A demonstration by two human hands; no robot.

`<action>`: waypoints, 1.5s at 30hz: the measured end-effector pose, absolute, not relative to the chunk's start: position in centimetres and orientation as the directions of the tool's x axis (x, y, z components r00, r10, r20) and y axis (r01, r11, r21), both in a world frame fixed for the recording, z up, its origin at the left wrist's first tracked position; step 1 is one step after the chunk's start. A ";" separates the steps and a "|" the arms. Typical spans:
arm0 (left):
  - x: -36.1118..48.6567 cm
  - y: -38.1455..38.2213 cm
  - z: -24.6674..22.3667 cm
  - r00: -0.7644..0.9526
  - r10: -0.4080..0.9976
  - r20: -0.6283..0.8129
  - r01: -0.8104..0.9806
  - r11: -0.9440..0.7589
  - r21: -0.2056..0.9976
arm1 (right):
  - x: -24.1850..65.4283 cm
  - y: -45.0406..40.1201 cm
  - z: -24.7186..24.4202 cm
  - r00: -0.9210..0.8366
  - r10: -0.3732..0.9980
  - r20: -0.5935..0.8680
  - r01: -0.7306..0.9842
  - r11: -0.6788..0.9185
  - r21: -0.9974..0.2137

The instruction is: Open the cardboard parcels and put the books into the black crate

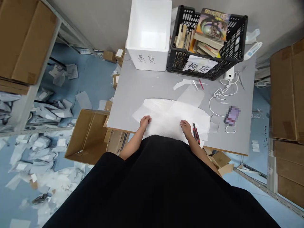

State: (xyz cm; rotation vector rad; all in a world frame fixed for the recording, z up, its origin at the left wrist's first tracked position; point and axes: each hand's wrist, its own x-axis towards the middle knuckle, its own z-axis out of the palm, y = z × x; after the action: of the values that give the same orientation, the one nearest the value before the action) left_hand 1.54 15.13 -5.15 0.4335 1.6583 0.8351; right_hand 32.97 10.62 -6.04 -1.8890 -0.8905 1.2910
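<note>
- Grey worktop, blue floor littered with grey-white parcels and paper scraps, cartons on racks both sides.
- Progress, as I judge it: white sheets lie spread at the worktop's near edge, right in front of the person. That much looks done. What's left can't be read from this view.
- Left hand: at the sheets' left side, fingers bent. Can't tell if it's pinching an edge.
- Right hand: over the sheets' right part, fingers part-curled. Grip on the paper can't be confirmed either.
- Red-black cutter: one, lying just beside the right hand, not held.
- White bin: one, at the far edge. Black crate: one, beside it, with books; too stacked to count.
- Purple device: one, blurred, at right.
- Pink stick: one. White stick: one.
- Sheets: several, overlapping, no firm count.
</note>
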 end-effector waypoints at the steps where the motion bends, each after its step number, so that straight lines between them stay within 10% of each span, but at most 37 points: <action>1: 0.9 13.8 -5.5 -0.271 0.672 -0.689 -0.156 0.676 0.720 | 32.5 9.9 -6.1 0.282 0.827 -0.487 0.168 -0.542 -0.823; 23: -13.9 -17.7 -7.3 -0.693 0.095 -0.715 -0.674 0.264 0.689 | 7.7 7.3 -6.3 -0.411 0.711 -0.571 0.490 -0.356 -0.796; 45: -34.8 -23.3 -12.1 -0.637 -0.039 -0.770 -0.764 0.165 0.624 | -22.1 2.1 -14.4 -0.487 0.515 -0.706 0.653 -0.322 -0.686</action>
State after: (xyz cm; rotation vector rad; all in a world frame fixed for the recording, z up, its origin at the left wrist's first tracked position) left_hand -34.82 -23.30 -12.08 -0.7604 1.8346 1.5242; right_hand -22.10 2.08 -14.36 -1.6395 -1.8862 2.0769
